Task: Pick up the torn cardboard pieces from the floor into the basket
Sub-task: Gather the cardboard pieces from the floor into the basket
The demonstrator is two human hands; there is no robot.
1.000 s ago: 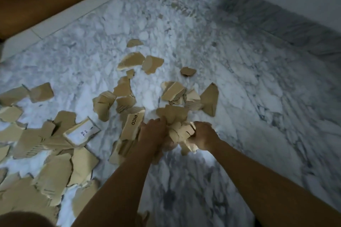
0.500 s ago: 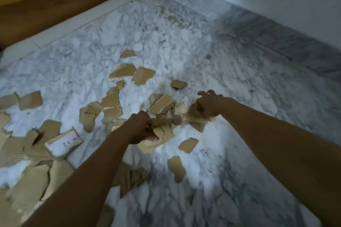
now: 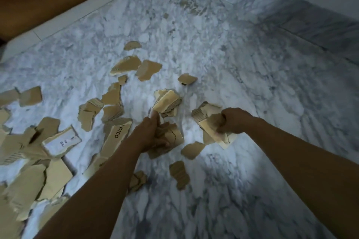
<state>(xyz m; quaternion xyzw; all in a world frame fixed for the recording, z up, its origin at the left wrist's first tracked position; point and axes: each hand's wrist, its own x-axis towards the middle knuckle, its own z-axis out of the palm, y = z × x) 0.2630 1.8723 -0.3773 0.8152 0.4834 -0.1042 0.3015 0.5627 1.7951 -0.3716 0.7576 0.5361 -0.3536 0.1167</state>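
Observation:
Torn brown cardboard pieces lie scattered over the marble floor (image 3: 223,64). My left hand (image 3: 149,134) is closed on a bunch of pieces (image 3: 171,137) at the middle of the view, its thumb touching a folded scrap (image 3: 167,101). My right hand (image 3: 233,120) grips a few pieces (image 3: 211,130) a little to the right. A piece printed "PICO" (image 3: 116,134) lies beside my left wrist. Loose scraps (image 3: 179,173) rest between my forearms. No basket is in view.
A thick heap of cardboard (image 3: 35,161) covers the floor at the left. A wooden panel with a white sill (image 3: 81,7) runs along the back left. A white wall with marble skirting (image 3: 291,17) closes the back right.
My hands have moved apart. The right one drew back with its pieces, the left one stayed over the middle cluster. A couple of scraps have dropped onto the floor between my arms.

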